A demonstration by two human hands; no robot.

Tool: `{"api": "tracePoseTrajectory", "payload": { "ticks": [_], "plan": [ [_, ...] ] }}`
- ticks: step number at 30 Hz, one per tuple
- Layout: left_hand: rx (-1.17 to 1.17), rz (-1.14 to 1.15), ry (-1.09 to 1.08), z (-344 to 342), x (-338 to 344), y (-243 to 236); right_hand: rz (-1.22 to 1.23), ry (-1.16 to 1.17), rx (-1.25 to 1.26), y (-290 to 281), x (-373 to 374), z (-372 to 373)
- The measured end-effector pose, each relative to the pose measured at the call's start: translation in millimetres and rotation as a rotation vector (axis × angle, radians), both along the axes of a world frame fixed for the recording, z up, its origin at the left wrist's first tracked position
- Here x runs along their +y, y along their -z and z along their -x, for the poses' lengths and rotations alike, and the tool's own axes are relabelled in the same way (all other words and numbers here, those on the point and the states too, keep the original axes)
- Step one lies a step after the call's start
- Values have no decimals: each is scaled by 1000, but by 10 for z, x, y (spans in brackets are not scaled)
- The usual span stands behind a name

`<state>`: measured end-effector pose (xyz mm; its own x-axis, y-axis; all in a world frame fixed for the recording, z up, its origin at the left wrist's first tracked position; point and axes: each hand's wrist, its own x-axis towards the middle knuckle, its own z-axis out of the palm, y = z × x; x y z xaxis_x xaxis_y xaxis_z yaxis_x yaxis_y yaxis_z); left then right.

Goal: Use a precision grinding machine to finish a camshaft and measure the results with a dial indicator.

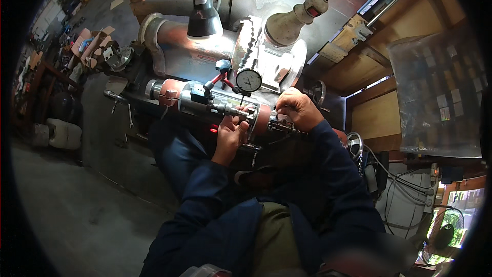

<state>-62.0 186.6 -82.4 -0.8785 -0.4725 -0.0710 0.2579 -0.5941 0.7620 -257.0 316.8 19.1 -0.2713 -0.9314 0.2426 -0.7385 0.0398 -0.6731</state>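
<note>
A grinding machine with a red body (169,42) stands before me, a bright metal table along its front. A small metal shaft (239,113) lies across that table, close to the red tailstock-like block (263,118). My left hand (230,134) reaches up from below, its fingers and thumb curled round the shaft. My right hand (301,109) is at the right side of the red block, thumb and fingers pinched together; what they grip is hidden. Above the shaft a round dial gauge (249,80) hangs on a red-jointed arm (219,79), its stem pointing down at the shaft.
A dark work lamp (204,18) and a pale work lamp (285,23) hang over the machine. Handwheels (354,143) and a crank handle (253,156) stick out in front. Spanners (130,116) lie at the left end. A wooden wall with a plastic sheet (441,92) stands right.
</note>
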Motion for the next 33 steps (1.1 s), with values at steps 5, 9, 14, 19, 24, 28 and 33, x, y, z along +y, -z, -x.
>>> {"api": "tracePoseTrajectory", "payload": {
  "ticks": [5,9,14,19,24,28,33],
  "plan": [
    [18,2,-13,22,-6,14,-102,57,-71,-55,0,-39],
    [23,-7,-8,17,-10,40,-171,100,-151,-127,51,-102],
    [49,23,-40,28,2,47,-193,195,-152,-145,79,-209],
    [84,64,-85,51,8,66,-260,315,-200,-153,67,-262],
    [46,38,-80,42,6,107,-313,307,-187,-205,57,-270],
    [47,44,-85,57,11,124,-345,368,-167,-215,52,-315],
    [30,89,-142,73,33,133,-322,369,-110,-214,33,-356]
  ]
}}
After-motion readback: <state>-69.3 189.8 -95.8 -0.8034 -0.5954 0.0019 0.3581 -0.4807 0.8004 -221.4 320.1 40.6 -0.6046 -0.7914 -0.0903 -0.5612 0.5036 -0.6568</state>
